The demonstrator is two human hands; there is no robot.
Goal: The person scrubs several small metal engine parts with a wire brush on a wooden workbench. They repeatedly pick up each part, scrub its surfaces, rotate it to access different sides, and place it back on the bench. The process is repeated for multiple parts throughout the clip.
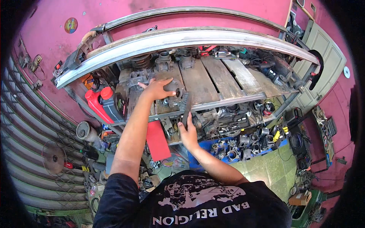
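Pink walls [213,9], green tiled floor [266,167], cluttered metal-and-wood shelving [235,78].

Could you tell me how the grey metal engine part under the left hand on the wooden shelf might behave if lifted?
The grey metal engine part looks like solid cast metal, so probably heavy and stiff. Its lumpy shape suggests it won't roll. The left hand lies spread over it; grime may make it slippery.

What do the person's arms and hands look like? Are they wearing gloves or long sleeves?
No gloves: the left hand and right hand are both bare. The forearms are bare too, with no watch or rings that I can see. Short black sleeves of a black T-shirt with a whitish print end near the elbows.
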